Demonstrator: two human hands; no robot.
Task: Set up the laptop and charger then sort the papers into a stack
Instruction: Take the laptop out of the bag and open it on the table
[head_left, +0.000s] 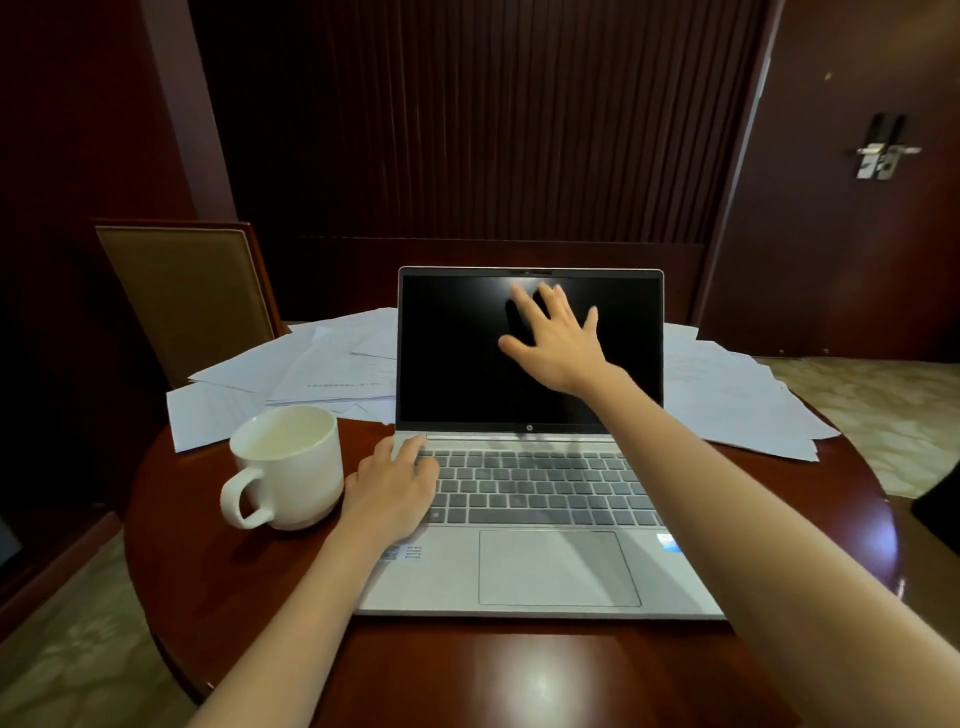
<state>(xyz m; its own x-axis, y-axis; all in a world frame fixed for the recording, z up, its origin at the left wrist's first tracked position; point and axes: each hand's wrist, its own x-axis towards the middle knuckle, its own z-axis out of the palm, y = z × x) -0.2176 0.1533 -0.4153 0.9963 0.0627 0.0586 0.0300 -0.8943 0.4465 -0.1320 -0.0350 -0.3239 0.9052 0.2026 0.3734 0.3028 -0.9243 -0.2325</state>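
A silver laptop (556, 566) stands with its lid up in the middle of the round table, its screen (452, 353) black. My right hand (558, 338) is spread, fingers straight, in front of the upper screen near the top edge. My left hand (392, 493) rests on the left end of the keyboard, fingers loosely bent. Loose white papers (322, 369) lie scattered behind the laptop on the left, and more papers (727, 400) on the right. No charger is in view.
A white mug (291, 467) stands just left of the laptop, close to my left hand. The dark red table (519, 675) ends near the bottom. A padded chair (192, 296) stands behind on the left. A door with a handle (880, 153) is at right.
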